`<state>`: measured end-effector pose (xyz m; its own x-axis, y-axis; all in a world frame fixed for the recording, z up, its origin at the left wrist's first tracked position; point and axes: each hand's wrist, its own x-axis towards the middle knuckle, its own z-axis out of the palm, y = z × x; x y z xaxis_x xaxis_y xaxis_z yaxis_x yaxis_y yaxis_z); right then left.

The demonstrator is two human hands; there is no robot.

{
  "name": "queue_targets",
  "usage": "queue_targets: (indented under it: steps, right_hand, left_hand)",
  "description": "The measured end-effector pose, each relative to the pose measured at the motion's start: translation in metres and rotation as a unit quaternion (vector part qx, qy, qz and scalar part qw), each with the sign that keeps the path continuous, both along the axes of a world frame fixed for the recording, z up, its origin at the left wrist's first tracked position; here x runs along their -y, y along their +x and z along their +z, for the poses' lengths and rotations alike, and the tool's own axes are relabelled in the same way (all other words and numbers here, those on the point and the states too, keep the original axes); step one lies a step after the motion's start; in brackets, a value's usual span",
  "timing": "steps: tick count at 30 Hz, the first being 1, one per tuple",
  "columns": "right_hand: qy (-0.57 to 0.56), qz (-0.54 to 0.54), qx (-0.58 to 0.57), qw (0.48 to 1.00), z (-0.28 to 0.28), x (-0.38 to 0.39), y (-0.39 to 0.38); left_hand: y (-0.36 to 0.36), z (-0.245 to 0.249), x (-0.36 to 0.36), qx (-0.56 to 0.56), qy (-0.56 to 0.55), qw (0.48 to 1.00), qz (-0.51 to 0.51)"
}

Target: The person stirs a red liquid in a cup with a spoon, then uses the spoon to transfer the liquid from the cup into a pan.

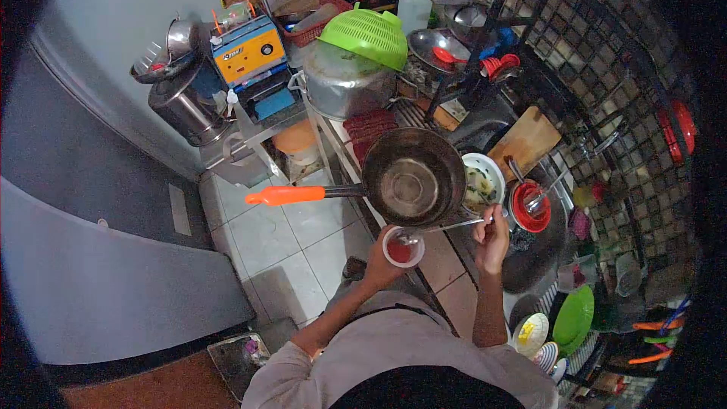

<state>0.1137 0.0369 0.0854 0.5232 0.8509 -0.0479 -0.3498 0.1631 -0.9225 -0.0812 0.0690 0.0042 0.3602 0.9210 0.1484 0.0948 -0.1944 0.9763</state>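
Note:
My left hand (381, 263) is wrapped round a small white cup (403, 261) with something red inside. In my right hand (492, 241) is the handle of a metal spoon (462, 223), and its bowl end reaches into the cup. Just beyond both hands sits a dark saucepan (413, 174) with an orange handle (286, 195) pointing left; its inside bottom is bare and stained. Right of the pan, near my right hand, stands a white bowl (494, 170) holding pale and dark green pieces of food.
Red bowls (531, 208) with utensils stand by the sink (522, 269). A wooden cutting board (526, 140) leans behind them. A large pot (344, 83) under a green strainer (366, 34) is at the back. Plates (573, 320) fill a rack at right. A grey fridge (113, 257) is at left.

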Motion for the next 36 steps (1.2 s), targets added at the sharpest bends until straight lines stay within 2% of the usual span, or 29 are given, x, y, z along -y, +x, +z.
queue_targets:
  steps: [4, 6, 8, 12, 15, 17, 18, 20, 23, 28, 30, 32, 34, 36]
  right_hand:
    - [0.009, -0.047, -0.005, 0.999, -0.004, -0.007, 0.003]
    - [0.009, -0.054, -0.010, 0.998, -0.003, -0.010, 0.001]
    - [-0.035, -0.096, 0.050, 0.993, -0.005, -0.014, -0.002]
    - [-0.040, -0.063, 0.112, 0.991, -0.012, -0.016, -0.003]
    - [-0.064, -0.039, 0.085, 0.993, -0.013, -0.017, -0.007]
    - [-0.073, -0.051, 0.004, 0.996, -0.018, -0.018, -0.004]
    - [-0.073, -0.051, 0.004, 0.996, -0.018, -0.017, -0.002]
    - [-0.030, -0.027, -0.046, 0.998, -0.018, -0.016, 0.002]
    - [-0.020, -0.045, -0.094, 0.994, -0.009, -0.015, 0.001]
    - [0.011, 0.005, -0.104, 0.994, -0.007, -0.007, 0.007]
    - [0.009, 0.011, -0.103, 0.995, -0.002, -0.005, 0.005]
    - [0.005, 0.019, -0.054, 0.998, 0.000, -0.002, 0.002]
    - [0.006, 0.000, -0.037, 0.999, 0.003, -0.001, -0.003]
    - [0.007, -0.019, -0.019, 1.000, 0.004, -0.002, -0.004]
  left_hand:
    - [-0.001, 0.001, -0.001, 0.025, -0.054, 0.998, -0.024]
    - [-0.003, 0.008, 0.000, -0.027, -0.061, 0.998, -0.017]
    - [-0.003, 0.009, 0.000, -0.019, -0.044, 0.999, -0.016]
    - [-0.002, 0.011, 0.000, -0.023, -0.005, 1.000, 0.006]
    - [0.000, 0.002, -0.002, -0.011, -0.007, 1.000, -0.001]
    - [-0.001, 0.006, -0.002, -0.006, -0.009, 1.000, -0.004]
    - [-0.001, 0.009, -0.002, 0.000, -0.011, 1.000, -0.006]
    - [-0.001, 0.006, -0.002, 0.007, -0.011, 1.000, -0.004]
    - [0.001, -0.003, -0.002, 0.020, -0.017, 1.000, -0.006]
    - [0.000, -0.001, 0.000, 0.013, -0.042, 0.999, 0.005]
    - [0.001, -0.002, -0.003, 0.024, -0.008, 1.000, -0.014]
    - [0.001, 0.002, -0.002, 0.020, -0.003, 1.000, -0.008]
    - [0.002, -0.002, -0.002, 0.016, 0.001, 1.000, -0.003]
    - [0.004, -0.008, -0.002, 0.064, -0.028, 0.998, -0.007]
